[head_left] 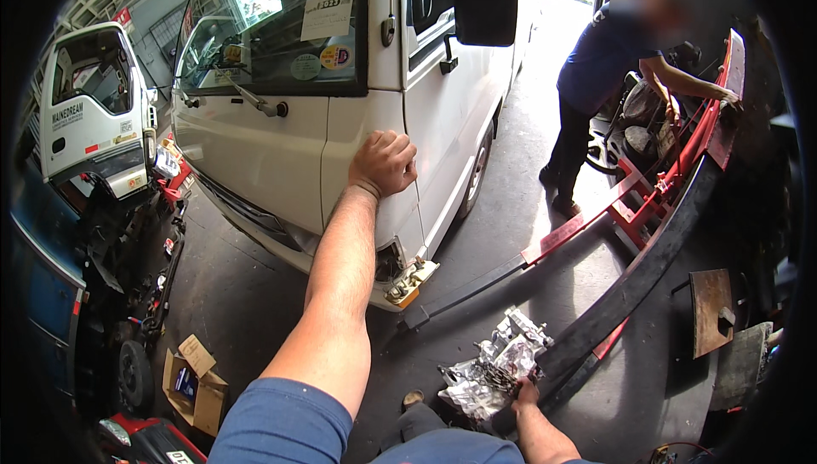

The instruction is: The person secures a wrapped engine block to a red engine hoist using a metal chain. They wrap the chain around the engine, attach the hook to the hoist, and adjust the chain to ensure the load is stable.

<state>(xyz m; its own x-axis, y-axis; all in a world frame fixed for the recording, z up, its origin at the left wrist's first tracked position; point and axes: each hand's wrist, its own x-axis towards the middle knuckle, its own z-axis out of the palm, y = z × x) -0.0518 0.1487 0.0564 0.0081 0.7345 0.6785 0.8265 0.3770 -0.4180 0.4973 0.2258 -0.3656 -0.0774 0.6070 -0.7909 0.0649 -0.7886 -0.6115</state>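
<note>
My left hand (384,163) is closed, fingers curled, and leans on the front corner of a white van (362,132), below the windscreen and beside the door seam. Low in the view, my right hand (527,392) grips the edge of a bulky silvery metal casting (498,362), its fingers partly hidden by it. The casting has an uneven, ribbed shape with dark patches and is held low, near my body. Below my left hand, a lamp unit (412,283) with an amber part sits out from its opening at the van's lower corner.
At the right, another person (604,72) in dark clothes bends over a red lift frame (672,174), whose arms reach across the floor. An open cardboard box (197,392) and a tyre (135,375) lie at lower left. A white truck cab (89,106) stands behind them.
</note>
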